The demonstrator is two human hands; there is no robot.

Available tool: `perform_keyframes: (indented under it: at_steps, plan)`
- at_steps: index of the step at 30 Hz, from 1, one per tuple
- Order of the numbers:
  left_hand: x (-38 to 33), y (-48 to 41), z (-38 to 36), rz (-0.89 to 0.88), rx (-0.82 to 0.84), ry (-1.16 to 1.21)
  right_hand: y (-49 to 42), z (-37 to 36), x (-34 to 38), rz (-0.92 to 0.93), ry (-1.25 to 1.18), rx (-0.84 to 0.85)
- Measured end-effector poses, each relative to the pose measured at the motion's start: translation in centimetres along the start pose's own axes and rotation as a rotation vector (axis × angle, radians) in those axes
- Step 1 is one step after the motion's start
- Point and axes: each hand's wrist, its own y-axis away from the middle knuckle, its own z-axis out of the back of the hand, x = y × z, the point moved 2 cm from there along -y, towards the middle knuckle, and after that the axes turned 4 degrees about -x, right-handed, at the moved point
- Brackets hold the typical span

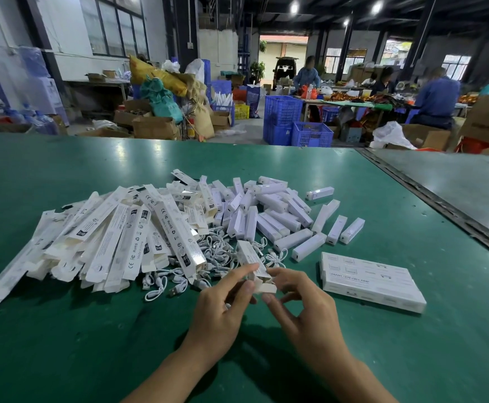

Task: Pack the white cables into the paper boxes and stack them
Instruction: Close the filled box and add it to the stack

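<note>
A slim white paper box (pixel 250 258) is held just above the green table (pixel 77 330), its near end flaps open. My left hand (pixel 223 303) pinches that end between thumb and forefinger. My right hand (pixel 298 301) touches the open flap with thumb and fingertips. Loose white cables (pixel 162 283) lie in a tangle under and left of the box. Flat unfolded paper boxes (pixel 106 242) are heaped to the left. Several packed boxes (pixel 362 282) lie side by side in a flat row to the right.
White lamp bars (pixel 281 216) are piled behind the cables, some scattered to the right. A dark seam (pixel 441 199) divides this table from a grey one. Blue crates (pixel 295 123), cardboard boxes and seated people stand far behind.
</note>
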Motion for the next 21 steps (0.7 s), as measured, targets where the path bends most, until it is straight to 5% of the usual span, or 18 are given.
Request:
perform_keyframes:
  at_steps: [21]
  plan:
    - [-0.03,-0.05,-0.02,-0.024,-0.002,0.017,-0.33,-0.08,-0.64,0.092,-0.002,-0.007]
